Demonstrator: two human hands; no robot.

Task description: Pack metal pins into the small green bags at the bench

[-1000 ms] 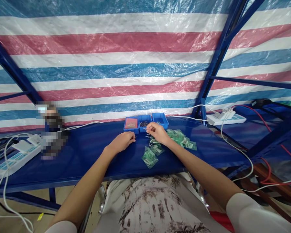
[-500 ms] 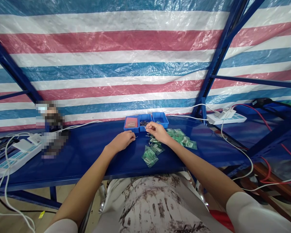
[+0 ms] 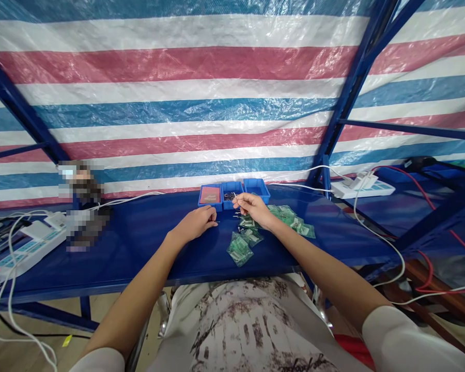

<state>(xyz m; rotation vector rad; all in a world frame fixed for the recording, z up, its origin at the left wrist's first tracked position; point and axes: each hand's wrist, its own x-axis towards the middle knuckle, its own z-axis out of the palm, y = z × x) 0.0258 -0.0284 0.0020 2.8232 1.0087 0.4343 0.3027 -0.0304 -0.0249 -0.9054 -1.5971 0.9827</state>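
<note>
My left hand [image 3: 197, 223] is closed in a pinch low over the blue table [image 3: 147, 243], in front of the left bin. A thin pin-like piece just shows at its fingertips, too small to name. Beside the middle bin, my right hand [image 3: 253, 206] pinches a small slim metallic piece [image 3: 235, 198] that points up. Small dark-and-silver parts [image 3: 229, 196] lie in the middle blue bin [image 3: 228, 205]. Some slim loose parts lie on the table under my right hand, partly hidden by it. Closest to me is a clear-and-green packet [image 3: 239, 250] with small pale pieces inside.
The left blue bin [image 3: 210, 207] holds a pink sheet with beige pieces on it; a third blue bin [image 3: 257, 189] stands at right. More green packets [image 3: 290, 219] spread rightward. Power strips [image 3: 362, 190] with white cables sit at both sides. Blue posts frame a striped tarp [image 3: 201, 113].
The piece in my right fingers has tipped more upright, and those fingers have shifted slightly. My left hand stays nearly in place, its fingers turned a little.
</note>
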